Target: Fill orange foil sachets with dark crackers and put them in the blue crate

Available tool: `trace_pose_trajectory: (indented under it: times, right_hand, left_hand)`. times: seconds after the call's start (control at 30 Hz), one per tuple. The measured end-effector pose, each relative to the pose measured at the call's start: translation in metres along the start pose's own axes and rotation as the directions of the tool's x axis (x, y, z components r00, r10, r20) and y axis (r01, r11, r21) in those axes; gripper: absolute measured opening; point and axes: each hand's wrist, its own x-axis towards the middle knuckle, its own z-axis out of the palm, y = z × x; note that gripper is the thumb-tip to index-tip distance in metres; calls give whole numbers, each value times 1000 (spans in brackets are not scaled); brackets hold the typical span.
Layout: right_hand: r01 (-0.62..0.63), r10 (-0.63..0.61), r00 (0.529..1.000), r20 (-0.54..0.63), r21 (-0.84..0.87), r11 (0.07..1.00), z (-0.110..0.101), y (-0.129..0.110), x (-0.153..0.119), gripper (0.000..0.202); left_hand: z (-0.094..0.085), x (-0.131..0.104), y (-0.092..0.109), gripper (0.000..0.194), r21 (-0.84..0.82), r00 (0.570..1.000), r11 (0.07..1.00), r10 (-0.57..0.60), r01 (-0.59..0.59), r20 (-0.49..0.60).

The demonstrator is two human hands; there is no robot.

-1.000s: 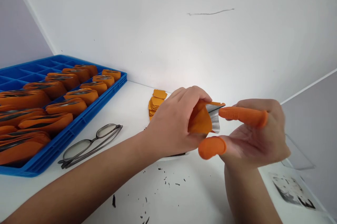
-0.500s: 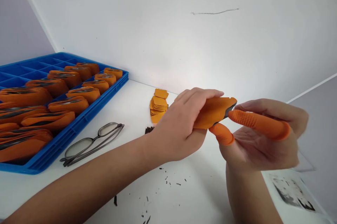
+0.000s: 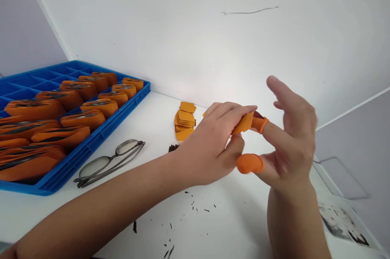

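Note:
My left hand (image 3: 210,141) is closed on a thin orange card-like piece (image 3: 244,123), its fingers over the top and its thumb below. Much of the piece is hidden by the hand. My right hand (image 3: 291,141) wears orange finger cots (image 3: 250,163) on thumb and index finger. Its index fingertip is at the right end of the piece, partly behind it. The thumb stands apart, lower down, and the other fingers point upward, so the hand is open. Behind my left hand lies a stack of similar orange pieces (image 3: 185,119).
At left, a blue divided tray (image 3: 100,139) holds many bundles of orange pieces with dark layers (image 3: 100,106). Folded glasses (image 3: 111,161) lie beside it. Small dark strips fill a clear holder (image 3: 174,147); dark scraps (image 3: 206,210) are scattered on the white table (image 3: 219,226).
My right thumb has come off the orange piece and dropped lower. The right fingers have spread upward, and the index finger has moved to the piece's far side. My left hand keeps its hold.

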Motion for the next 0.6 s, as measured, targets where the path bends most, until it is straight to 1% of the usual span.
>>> trace_pose_trajectory:
  times: [0.07,0.13,0.23,0.3,0.37,0.43,0.47,0.53,0.57,0.6]
  right_hand:
    - [-64,56,995,81,92,994,-1,-2,-1,45]
    - [-88,62,986,152,170,982,-2,-5,-2,49]
    - [-50,10,980,197,196,979,-3,-10,-3,51]
    - [-78,25,975,219,239,968,-5,-14,-3,48]
    - [-170,72,963,259,380,909,-9,-19,-2,44]
    - [-256,118,946,302,472,843,-15,-25,-1,35]
    - [-280,135,940,314,480,832,-18,-27,0,28]
    - [-300,163,927,338,406,863,-24,-30,1,12]
    - [-290,161,924,347,361,887,-27,-30,2,7]
    - [-272,148,922,359,324,906,-30,-29,3,7]
  left_hand:
    - [4,-1,1,51,5,999,999,-43,43,6]
    - [4,-1,1,47,12,998,998,-61,61,1]
    - [-3,2,-1,41,0,1000,1000,-19,19,2]
    - [-12,5,0,40,-27,1000,999,24,-23,3]
    - [-18,7,1,40,-90,998,994,57,-55,25]
    - [-20,7,2,42,-184,993,981,71,-53,95]
    - [-19,7,2,42,-235,987,971,77,-43,138]
    - [-16,7,1,41,-348,976,937,101,-27,195]
    - [-14,6,0,41,-408,970,913,118,-20,215]
    - [-13,6,-2,43,-469,962,883,132,-5,240]
